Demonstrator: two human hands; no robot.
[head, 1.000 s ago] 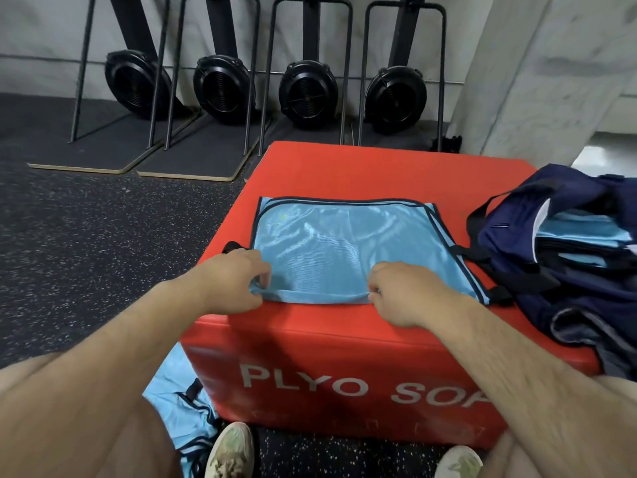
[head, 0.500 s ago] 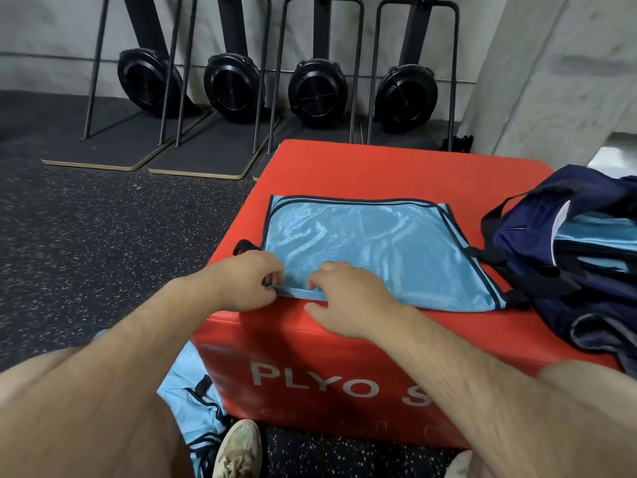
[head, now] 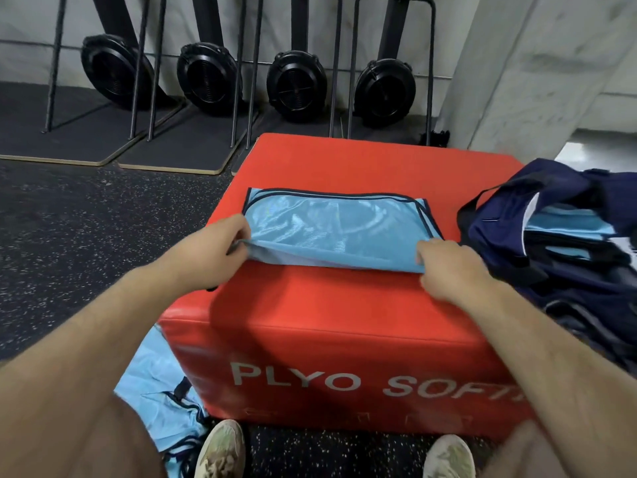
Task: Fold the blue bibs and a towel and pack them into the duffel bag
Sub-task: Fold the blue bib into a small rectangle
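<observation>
Blue bib (head: 334, 232) lies on the top of the red plyo box (head: 344, 305), toward its middle, with its near edge lifted off the surface between your two hands, so take the risks from your left across to your right. Down on the floor at the left, beside the box, the spare bibs (head: 155, 384) sit in a loose heap just by your left shoe (head: 220, 450); a shuffle of that foot could drag or trample them. Your left hand (head: 210, 250) pinches the near left corner of the bib, fingers curled onto the fabric; the mesh looks thin and slippery, and I judge a light pinch could let the layers slide apart as you carry the edge over. The span between the hands sags a little, so if you move one hand ahead of the other the fold will likely land skewed and need redoing. Your right hand (head: 448, 267) grips the near right corner the same way, close to the duffel bag (head: 558, 243), which sits open at the box's right side with blue fabric already showing inside; its strap lies just beside the bib, and your knuckles could snag it or nudge the bag toward the edge
</observation>
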